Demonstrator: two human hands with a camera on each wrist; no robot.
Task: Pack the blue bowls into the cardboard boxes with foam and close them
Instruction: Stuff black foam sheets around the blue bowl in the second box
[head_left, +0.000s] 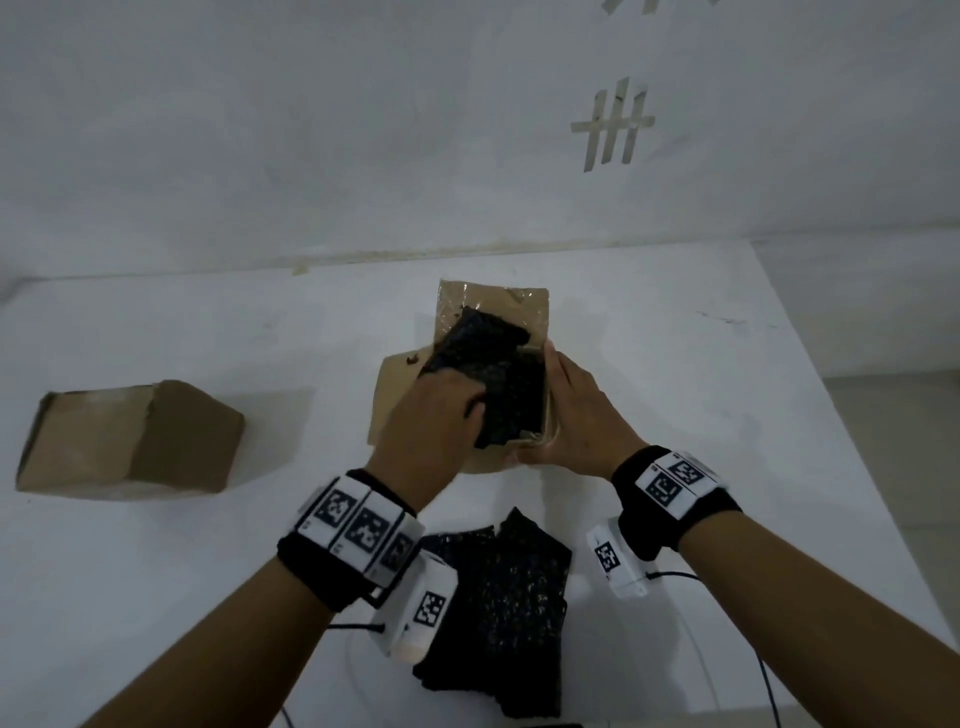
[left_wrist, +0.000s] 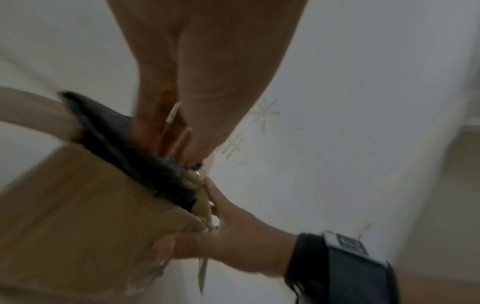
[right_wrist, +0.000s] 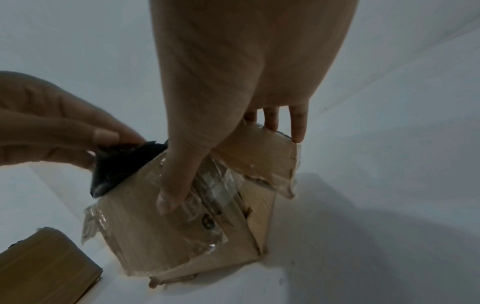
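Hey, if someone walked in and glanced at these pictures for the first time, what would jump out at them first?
Mid-table, both hands work at an open cardboard box: the left hand pinches a black foam sheet and feeds it into the opening, while the right hand steadies the box's right side. More black foam lies on the table nearest the person between the forearms, and a second cardboard box sits apart at the left.

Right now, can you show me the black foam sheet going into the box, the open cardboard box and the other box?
black foam sheet (head_left: 483, 358): head view, middle.
open brown cardboard box (head_left: 493, 299): head view, far flap.
closed brown cardboard box (head_left: 130, 441): head view, top.
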